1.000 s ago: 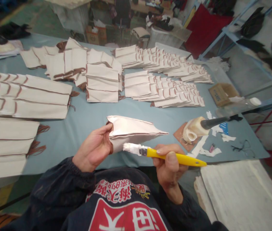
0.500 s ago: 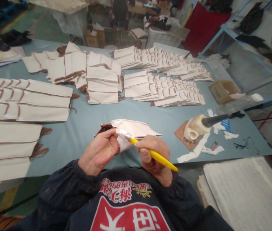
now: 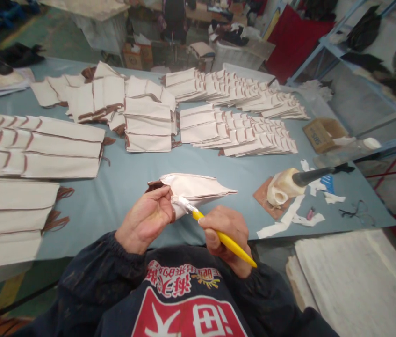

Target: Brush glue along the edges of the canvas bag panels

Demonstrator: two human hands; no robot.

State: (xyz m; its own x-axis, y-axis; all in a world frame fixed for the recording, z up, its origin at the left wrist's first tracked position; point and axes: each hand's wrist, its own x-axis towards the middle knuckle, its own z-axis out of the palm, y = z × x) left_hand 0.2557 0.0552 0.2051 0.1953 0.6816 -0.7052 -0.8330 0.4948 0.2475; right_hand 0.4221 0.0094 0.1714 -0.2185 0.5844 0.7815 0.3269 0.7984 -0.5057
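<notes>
My left hand [image 3: 147, 219] pinches the brown-edged left end of a cream fabric piece [image 3: 198, 186] near the table's front edge. In my right hand [image 3: 226, 234] is a brush with a yellow handle [image 3: 234, 245]. White paste coats the brush's bristles, which touch the fabric just right of my left fingertips. The piece lies partly folded, its pointed end toward the right. To the right, a cream-coloured pot [image 3: 282, 189] with a dark-handled tool in it stands on a brown square [image 3: 261, 199].
Cream pieces with brown edges lie in rows at the left [image 3: 68, 145] and back [image 3: 236, 131] of the blue-green table [image 3: 131, 168]. White strips [image 3: 282, 223], glasses [image 3: 359, 213], a cardboard box [image 3: 324, 133] and a clear bottle [image 3: 348, 152] are at the right.
The brush tip has moved slightly right and down along the fabric, and its handle end has dropped. My left hand keeps its hold.
</notes>
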